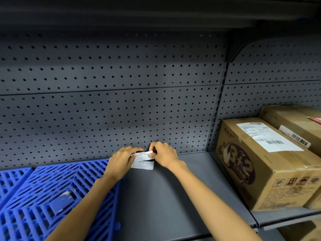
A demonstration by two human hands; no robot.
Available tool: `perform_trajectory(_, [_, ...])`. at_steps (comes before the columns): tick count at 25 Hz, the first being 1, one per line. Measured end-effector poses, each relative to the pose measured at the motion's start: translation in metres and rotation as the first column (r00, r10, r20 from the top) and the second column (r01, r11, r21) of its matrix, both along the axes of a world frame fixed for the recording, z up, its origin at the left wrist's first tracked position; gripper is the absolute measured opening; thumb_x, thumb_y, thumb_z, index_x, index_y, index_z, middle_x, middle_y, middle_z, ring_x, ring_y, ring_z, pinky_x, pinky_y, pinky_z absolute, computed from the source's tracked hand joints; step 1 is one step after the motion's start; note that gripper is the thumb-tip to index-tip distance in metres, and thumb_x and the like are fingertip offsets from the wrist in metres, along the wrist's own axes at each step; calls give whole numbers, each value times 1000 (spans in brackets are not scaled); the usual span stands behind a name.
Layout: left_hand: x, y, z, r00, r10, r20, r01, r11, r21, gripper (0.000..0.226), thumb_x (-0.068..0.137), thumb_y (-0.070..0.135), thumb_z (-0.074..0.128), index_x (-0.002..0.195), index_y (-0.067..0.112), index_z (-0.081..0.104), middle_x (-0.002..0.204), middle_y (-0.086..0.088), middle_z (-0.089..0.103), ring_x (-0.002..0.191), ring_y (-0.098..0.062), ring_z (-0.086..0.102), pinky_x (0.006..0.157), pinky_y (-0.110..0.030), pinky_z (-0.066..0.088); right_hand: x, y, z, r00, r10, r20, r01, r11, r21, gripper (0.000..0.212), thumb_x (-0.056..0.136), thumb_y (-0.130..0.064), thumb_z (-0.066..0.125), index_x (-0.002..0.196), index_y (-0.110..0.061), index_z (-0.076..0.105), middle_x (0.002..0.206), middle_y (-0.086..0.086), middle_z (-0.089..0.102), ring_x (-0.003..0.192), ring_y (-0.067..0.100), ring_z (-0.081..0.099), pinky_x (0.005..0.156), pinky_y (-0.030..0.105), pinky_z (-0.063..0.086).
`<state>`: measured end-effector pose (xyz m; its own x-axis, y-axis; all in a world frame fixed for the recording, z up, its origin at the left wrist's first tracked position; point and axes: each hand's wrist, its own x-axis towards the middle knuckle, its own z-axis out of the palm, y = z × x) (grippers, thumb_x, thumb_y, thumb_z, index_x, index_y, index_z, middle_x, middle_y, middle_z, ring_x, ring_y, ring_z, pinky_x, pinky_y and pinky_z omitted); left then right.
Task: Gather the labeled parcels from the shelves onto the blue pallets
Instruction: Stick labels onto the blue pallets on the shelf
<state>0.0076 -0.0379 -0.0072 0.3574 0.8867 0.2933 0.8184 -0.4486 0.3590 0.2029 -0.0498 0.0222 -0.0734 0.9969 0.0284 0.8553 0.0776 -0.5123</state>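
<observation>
Far back on the dark grey metal shelf (173,188), both hands' grips pinch a thin white printed paper label (142,160): left hand (121,160), right hand (164,156). It looks light, floppy, tearable; hold its edges.

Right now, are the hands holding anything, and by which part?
Yes: both pinch a white paper label. The left hand holds its left end, the right hand its right end.

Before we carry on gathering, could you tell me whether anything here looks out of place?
Yes: both hands, left hand and right hand, pinch loose paper labels over the bare shelf, not attached to any parcel; the cardboard box keeps its own.
</observation>
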Motion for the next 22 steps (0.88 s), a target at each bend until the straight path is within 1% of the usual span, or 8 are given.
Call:
perform_trajectory(2, [-3,-3,3,999,6,47,-7,1000,13,37,105,16,49,131,37,64,111,8,64,105,-17,60,83,-35,46,-2,-1,3,1000,5,-23,-4,1000,20,9,95,-23,64,103,-21,64,105,5,71,102,28,63,79,34,41])
perform_trajectory(5, [-11,-8,8,995,30,92,-32,999,23,38,105,16,47,133,37,63,114,10,63,97,-16,60,76,-34,47,-12,-3,9,998,55,-39,-53,997,59,7,96,-22,63,103,-22,62,99,2,72,96,26,64,76,34,42])
perform_trajectory(9, [-32,-18,12,992,72,101,-76,996,42,37,107,16,45,134,34,62,111,9,62,89,-13,56,73,-33,46,-33,-1,16,991,131,-1,-130,987,95,10,96,-24,64,106,-25,60,100,1,72,97,27,65,86,40,49])
perform_trajectory(11, [-46,-23,14,987,103,120,-109,993,45,36,107,16,45,133,33,63,108,10,61,87,-12,55,70,-29,43,-46,0,17,986,165,4,-165,981,98,11,96,-25,64,106,-26,59,99,1,72,97,28,65,86,41,50])
perform_trajectory(13, [-60,-29,17,981,135,137,-143,988,53,35,107,16,45,132,32,64,106,12,60,85,-11,53,68,-28,40,-60,2,19,978,207,13,-207,973,101,12,96,-25,63,107,-26,58,99,1,72,96,28,65,85,40,51])
perform_trajectory(15, [-77,-35,19,974,160,158,-171,983,62,33,107,16,45,130,31,64,108,10,61,85,-12,54,70,-32,43,-77,1,21,968,251,24,-252,961,115,11,97,-25,63,107,-25,58,99,1,74,94,26,65,83,40,52])
perform_trajectory(19, [-114,-48,22,955,217,204,-233,971,58,30,108,16,46,127,28,65,120,9,65,95,-16,60,80,-41,52,-112,-1,25,949,316,22,-316,939,136,12,98,-26,63,107,-24,56,101,0,75,93,23,66,81,38,49])
perform_trajectory(22, [-144,-58,21,940,270,208,-288,956,62,28,108,16,45,124,26,65,118,6,67,92,-18,61,76,-43,53,-144,-5,28,930,368,27,-368,922,123,12,98,-27,63,107,-23,55,98,-1,75,93,23,65,80,37,44])
